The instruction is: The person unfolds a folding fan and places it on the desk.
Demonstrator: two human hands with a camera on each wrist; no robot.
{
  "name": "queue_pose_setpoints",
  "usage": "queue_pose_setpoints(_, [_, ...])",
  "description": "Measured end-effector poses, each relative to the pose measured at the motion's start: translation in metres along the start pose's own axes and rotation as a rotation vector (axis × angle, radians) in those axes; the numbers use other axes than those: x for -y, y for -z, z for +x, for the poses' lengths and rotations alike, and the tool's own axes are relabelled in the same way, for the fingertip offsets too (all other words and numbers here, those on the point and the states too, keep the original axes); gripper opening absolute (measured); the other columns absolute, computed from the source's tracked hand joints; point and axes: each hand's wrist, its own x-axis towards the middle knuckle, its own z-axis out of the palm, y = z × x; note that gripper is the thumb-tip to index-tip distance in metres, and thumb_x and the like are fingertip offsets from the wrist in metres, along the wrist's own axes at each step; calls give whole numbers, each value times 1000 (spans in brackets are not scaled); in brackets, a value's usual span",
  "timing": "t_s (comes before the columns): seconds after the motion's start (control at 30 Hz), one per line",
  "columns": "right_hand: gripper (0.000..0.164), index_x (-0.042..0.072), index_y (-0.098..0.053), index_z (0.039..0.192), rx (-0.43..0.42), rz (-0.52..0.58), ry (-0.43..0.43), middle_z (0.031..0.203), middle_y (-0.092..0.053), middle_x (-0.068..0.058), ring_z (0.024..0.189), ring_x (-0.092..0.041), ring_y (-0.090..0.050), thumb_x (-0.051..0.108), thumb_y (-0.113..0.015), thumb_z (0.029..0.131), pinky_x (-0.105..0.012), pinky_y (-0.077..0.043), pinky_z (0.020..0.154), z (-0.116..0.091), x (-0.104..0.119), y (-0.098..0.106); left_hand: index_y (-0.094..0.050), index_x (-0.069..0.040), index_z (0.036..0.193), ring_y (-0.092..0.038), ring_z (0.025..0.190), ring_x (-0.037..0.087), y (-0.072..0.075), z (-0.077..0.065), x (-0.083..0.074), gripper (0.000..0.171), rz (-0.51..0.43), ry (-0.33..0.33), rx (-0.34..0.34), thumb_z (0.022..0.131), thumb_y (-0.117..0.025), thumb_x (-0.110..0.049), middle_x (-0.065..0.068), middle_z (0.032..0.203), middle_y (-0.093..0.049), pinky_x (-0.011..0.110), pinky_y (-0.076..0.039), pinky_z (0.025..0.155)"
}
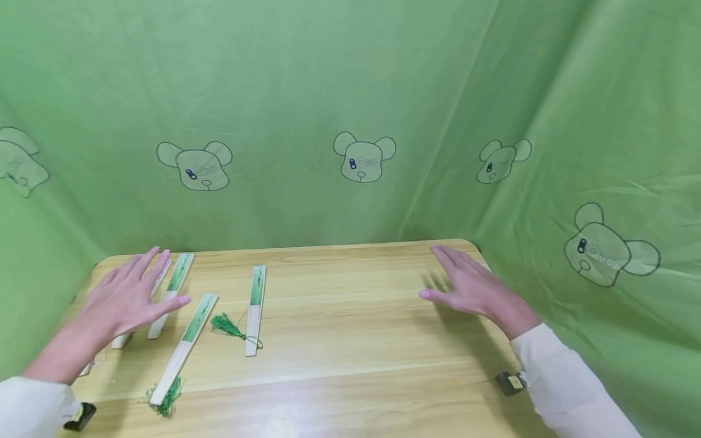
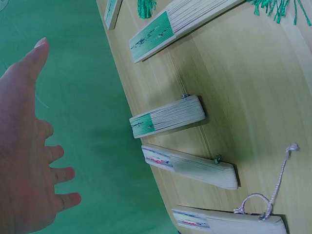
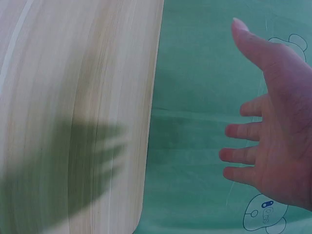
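Several folded hand fans lie on the table's left half. One fan (image 1: 255, 310) with a green tassel (image 1: 227, 325) is nearest the middle, and a slanted fan (image 1: 183, 350) lies left of it over another green tassel (image 1: 170, 398). Above the leftmost fans hovers my left hand (image 1: 123, 298), fingers straight and thumb spread, partly hiding them. The left wrist view shows a green-and-white fan (image 2: 168, 117) and two fans with blue-pink prints, one (image 2: 190, 165) beside the other (image 2: 229, 222), which has a pale cord. Over the table's right side, my right hand (image 1: 471, 289) holds nothing, its fingers extended.
The wooden table (image 1: 350, 365) has rounded far corners. A green curtain (image 1: 285, 79) printed with bear heads stands behind it and along both sides. Small dark devices sit at both wrists, one (image 1: 81, 417) on the left and one (image 1: 510, 383) on the right.
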Motion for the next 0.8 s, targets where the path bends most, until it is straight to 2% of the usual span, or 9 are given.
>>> queue_pose_setpoints(0.27, [116,-2,-26,161,32,32,-43,162,-32,-34,147,-56,-35,81,-59,87,-72,-36,123,8,8,-1,-18,4,162,-31,144,61,1,10,-1,112,-22,11,19,93,-51,-78,34,165,-25,83,-31,116])
queue_pose_setpoints(0.43, [102,-5,-36,156,34,38,-24,157,-40,-36,143,-56,-42,68,-66,91,-70,-40,122,14,15,-2,-28,12,156,-35,141,63,2,19,-6,114,-34,17,32,92,-52,-79,39,160,-31,80,-37,115])
queue_pose_setpoints(0.6, [91,-8,-43,151,32,59,0,153,-46,-36,141,-55,-46,57,-70,93,-67,-42,122,21,23,-3,-36,14,152,-39,139,63,3,28,-11,109,-33,-2,23,93,-54,-76,40,155,-38,78,-39,115])
queue_pose_setpoints(0.8, [83,-10,-49,146,25,57,30,144,-56,-34,134,-51,-55,52,-70,95,-64,-48,118,29,34,-7,-35,14,152,-41,136,65,3,36,-15,109,-39,21,43,94,-53,-76,44,150,-40,80,-47,105])
